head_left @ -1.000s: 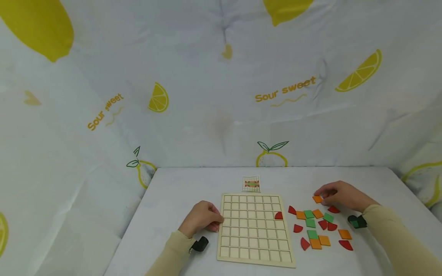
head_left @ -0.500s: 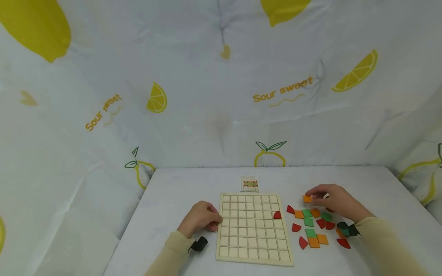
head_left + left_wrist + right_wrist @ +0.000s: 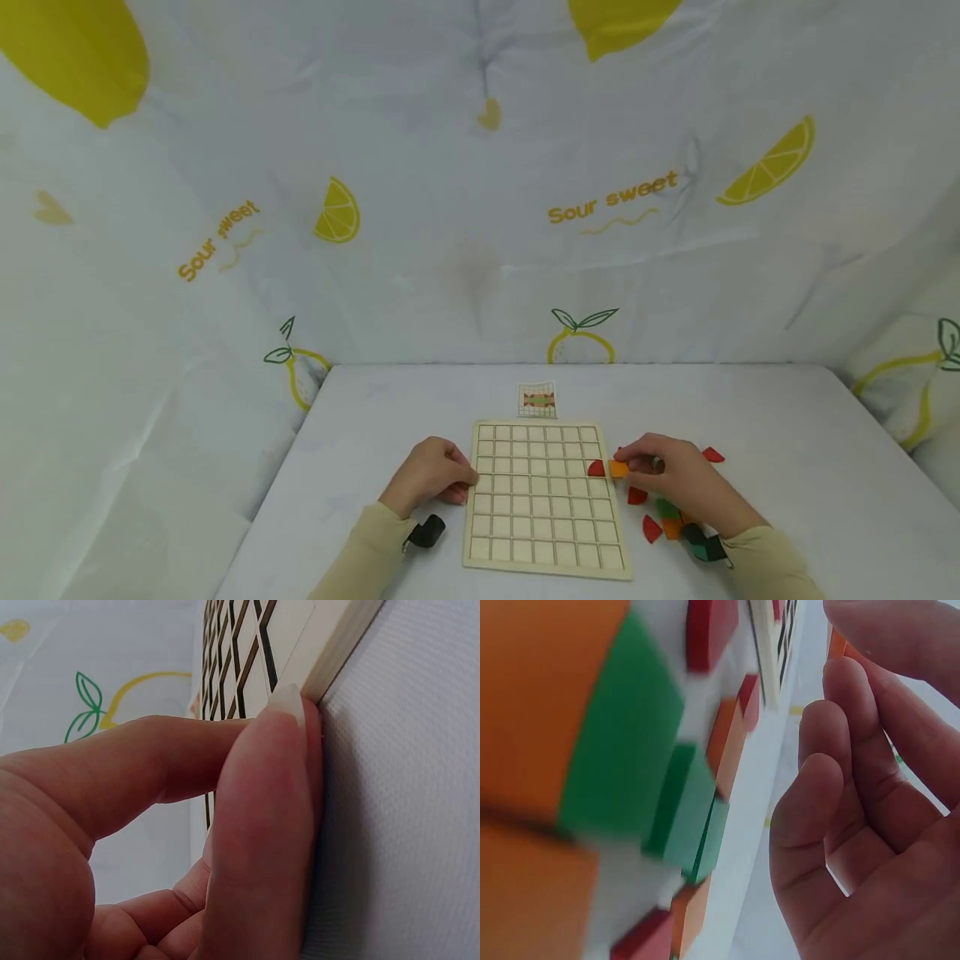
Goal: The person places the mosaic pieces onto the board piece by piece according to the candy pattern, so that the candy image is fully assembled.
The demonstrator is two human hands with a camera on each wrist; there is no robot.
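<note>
- Sweeping leftward since the earlier frame, the right hand [image 3: 671,475] is bringing an orange square [image 3: 618,469] in from beyond the board's right side; now it is hanging right by the board's edge, just beside the red quarter-piece [image 3: 596,468].
- That right hand is pinching the orange square between thumb and forefinger, a narrow grip, the other fingers curling loosely; whether the square is touching the board's rim, I cannot tell.
- Over on the board's left edge, the left hand [image 3: 433,471] is resting with bent fingers, its thumb tip touching the wood; whether it is truly gripping or merely steadying, I cannot tell.
- Down on the surface [image 3: 390,408], the grid board [image 3: 542,502] is lying flat, and a small patterned card [image 3: 537,401] is lying just past its far edge, showing red, orange and green.
- Progress check: only one piece, that red one, is sitting in the grid, in its rightmost column, so the filling is looking barely begun.
- Plenty is waiting: right of the board, red pieces [image 3: 652,529], green pieces [image 3: 667,508] and more orange squares [image 3: 671,531] are lying loose, partly hiding under the right hand, so an exact count is escaping me.
</note>
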